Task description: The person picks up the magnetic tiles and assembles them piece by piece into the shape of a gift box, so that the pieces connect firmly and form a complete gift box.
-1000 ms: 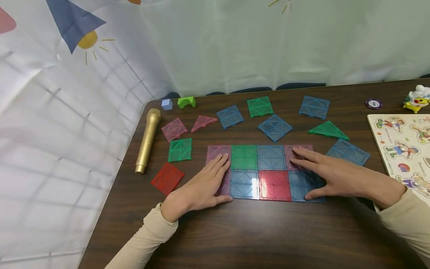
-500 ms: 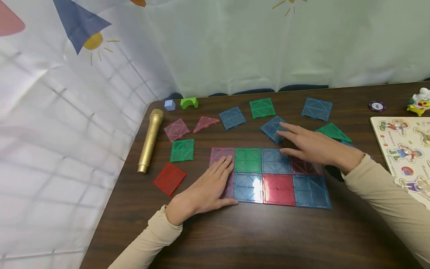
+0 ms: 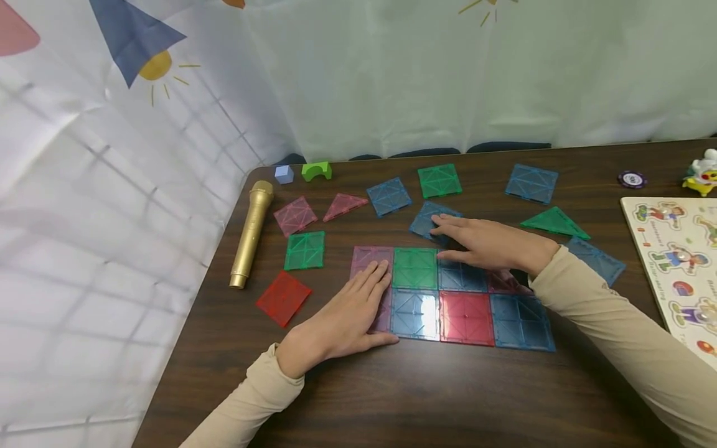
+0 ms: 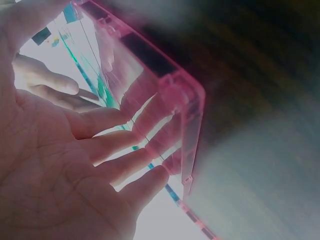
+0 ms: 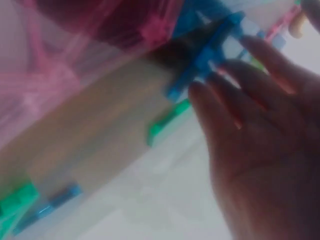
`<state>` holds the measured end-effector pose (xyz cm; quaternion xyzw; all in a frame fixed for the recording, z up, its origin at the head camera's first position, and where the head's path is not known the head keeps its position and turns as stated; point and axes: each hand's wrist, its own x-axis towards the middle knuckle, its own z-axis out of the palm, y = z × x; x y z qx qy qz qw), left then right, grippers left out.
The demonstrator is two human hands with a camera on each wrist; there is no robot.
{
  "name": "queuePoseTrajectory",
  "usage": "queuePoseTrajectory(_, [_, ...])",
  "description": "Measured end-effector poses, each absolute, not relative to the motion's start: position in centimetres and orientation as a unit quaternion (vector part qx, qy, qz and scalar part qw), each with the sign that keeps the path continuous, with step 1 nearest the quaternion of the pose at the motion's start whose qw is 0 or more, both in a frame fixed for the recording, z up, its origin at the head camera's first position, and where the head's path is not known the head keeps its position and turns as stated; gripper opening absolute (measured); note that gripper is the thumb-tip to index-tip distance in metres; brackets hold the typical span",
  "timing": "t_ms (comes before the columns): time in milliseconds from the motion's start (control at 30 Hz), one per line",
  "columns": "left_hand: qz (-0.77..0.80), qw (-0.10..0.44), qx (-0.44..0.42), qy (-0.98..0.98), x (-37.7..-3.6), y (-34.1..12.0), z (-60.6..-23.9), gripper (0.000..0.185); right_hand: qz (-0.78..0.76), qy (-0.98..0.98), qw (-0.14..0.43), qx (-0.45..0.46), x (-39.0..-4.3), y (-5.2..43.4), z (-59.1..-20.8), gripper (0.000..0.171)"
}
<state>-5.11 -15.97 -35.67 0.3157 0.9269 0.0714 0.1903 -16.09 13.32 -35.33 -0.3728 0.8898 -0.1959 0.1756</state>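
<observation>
Translucent square magnetic tiles lie edge to edge in two rows on the table. My left hand [image 3: 338, 314] rests flat over the left end, fingers straight on the upper pink tile [image 3: 370, 254] and the lower pink tile [image 3: 383, 314]. In the left wrist view its fingertips reach the pink tile edge [image 4: 182, 92]. My right hand [image 3: 487, 239] reaches over the block's right part, fingertips on a loose blue tile [image 3: 427, 218] just behind it. The right wrist view shows that blue tile [image 5: 202, 62] at the straight fingertips. The forearm partly hides the upper-right pink tile [image 3: 506, 283].
Loose tiles lie around the block, including a red square [image 3: 284, 298], a green square [image 3: 439, 180] and a green triangle [image 3: 556, 222]. A gold microphone [image 3: 251, 236] lies left. A picture puzzle board [image 3: 652, 242] and a poker chip [image 3: 632, 180] are at right.
My right hand has left the block's right end and moved back and left onto the loose blue tile, which has slid left and turned a little. The left hand stays in place.
</observation>
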Motion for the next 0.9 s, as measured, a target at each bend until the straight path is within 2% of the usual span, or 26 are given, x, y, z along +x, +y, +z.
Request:
queuePoseTrajectory(133, [0.072, 0.193, 0.314, 0.927, -5.0, -16.0, -35.7, 0.102, -0.194, 0.883, 0.184, -0.386, -16.5, 12.5, -35.5, 0.066])
queuePoseTrajectory(333, [0.071, 0.189, 0.315, 0.927, -5.0, -16.0, -35.8, 0.102, -0.201, 0.875, 0.184, -0.401, -16.3, 11.4, -35.5, 0.061])
queuePoseTrajectory(567, [0.071, 0.183, 0.318, 0.928, -5.0, -16.1, -35.8, 0.102, -0.212, 0.867, 0.185, -0.41, -15.8, 11.3, -35.7, 0.077])
queuePoseTrajectory(800, [0.069, 0.179, 0.318, 0.929, -4.9, -16.1, -35.9, 0.102, -0.223, 0.869, 0.18, -0.404, -16.5, 12.8, -35.9, 0.056])
queuePoseTrajectory(900, [0.069, 0.176, 0.318, 0.929, -4.8, -16.0, -35.9, 0.102, -0.212, 0.887, 0.158, -0.379, -17.4, 13.3, -35.7, 0.054])
